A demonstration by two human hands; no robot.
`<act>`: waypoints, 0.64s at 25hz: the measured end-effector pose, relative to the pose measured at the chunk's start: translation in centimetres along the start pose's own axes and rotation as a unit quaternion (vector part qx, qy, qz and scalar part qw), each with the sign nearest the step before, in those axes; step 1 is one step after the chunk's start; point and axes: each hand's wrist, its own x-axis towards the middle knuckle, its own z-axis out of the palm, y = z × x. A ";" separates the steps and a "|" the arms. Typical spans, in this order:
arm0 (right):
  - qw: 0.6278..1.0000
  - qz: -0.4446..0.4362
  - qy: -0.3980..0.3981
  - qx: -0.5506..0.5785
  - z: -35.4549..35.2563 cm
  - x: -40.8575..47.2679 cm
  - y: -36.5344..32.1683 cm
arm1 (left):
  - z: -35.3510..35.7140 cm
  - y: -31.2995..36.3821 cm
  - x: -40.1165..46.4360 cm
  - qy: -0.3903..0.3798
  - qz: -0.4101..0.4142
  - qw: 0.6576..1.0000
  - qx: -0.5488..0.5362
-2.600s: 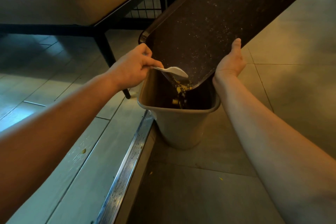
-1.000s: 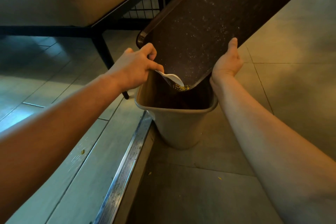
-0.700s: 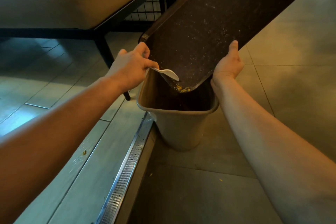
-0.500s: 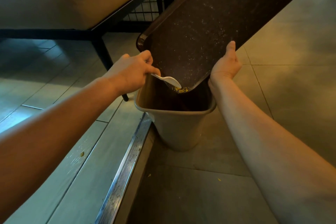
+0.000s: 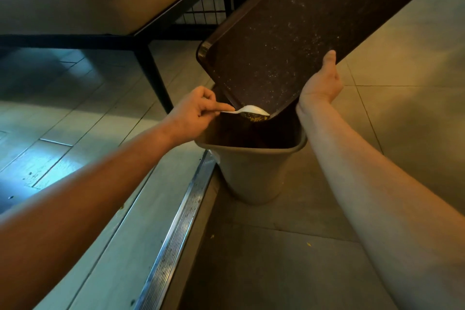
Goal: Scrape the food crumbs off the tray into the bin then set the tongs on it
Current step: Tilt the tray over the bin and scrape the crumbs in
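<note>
A person's right hand [image 5: 320, 83] grips the tilted brown tray [image 5: 297, 33] over the bin [image 5: 249, 173] while left-hand [image 5: 193, 113] fingers pinch a white spoon [image 5: 251, 110] against yellow crumbs [image 5: 254, 117] at its lowest corner.

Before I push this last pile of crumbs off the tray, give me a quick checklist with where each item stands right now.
1. Tray tilted, low corner over the bin: ok.
2. Right hand grips the tray's edge: ok.
3. Left hand pinches the white spoon: ok.
4. Spoon bowl sits right at the crumbs in the low corner: ok.
5. Tray surface clean: not ok, fine specks higher up.
6. Tongs within reach: cannot tell, none in view.
</note>
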 end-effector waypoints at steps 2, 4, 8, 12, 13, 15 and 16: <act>1.000 -0.001 -0.001 -0.002 0.0 0.1 0.1 | -0.5 -0.9 -0.5 -0.004 0.001 1.000 -0.006; 1.000 -0.001 -0.003 -0.002 -0.1 0.0 0.1 | -1.1 -1.7 -0.8 -0.006 -0.003 1.000 -0.016; 1.000 0.004 -0.005 -0.002 -0.1 -0.1 0.0 | -0.7 -1.4 -0.4 0.037 -0.028 0.998 -0.035; 1.000 0.008 -0.001 0.002 -0.2 -0.1 0.0 | -0.3 -1.8 -0.8 0.003 -0.029 0.999 -0.030; 1.000 0.010 -0.002 0.000 -0.2 -0.1 0.0 | -0.6 -2.0 -1.0 -0.011 -0.031 0.999 -0.034; 1.000 0.011 0.001 0.002 -0.3 -0.1 0.0 | -1.0 -2.3 -1.2 -0.029 -0.033 0.998 -0.040; 1.000 0.013 0.003 0.003 -0.3 -0.1 -0.1 | -1.1 -2.2 -1.0 -0.018 -0.034 0.998 -0.042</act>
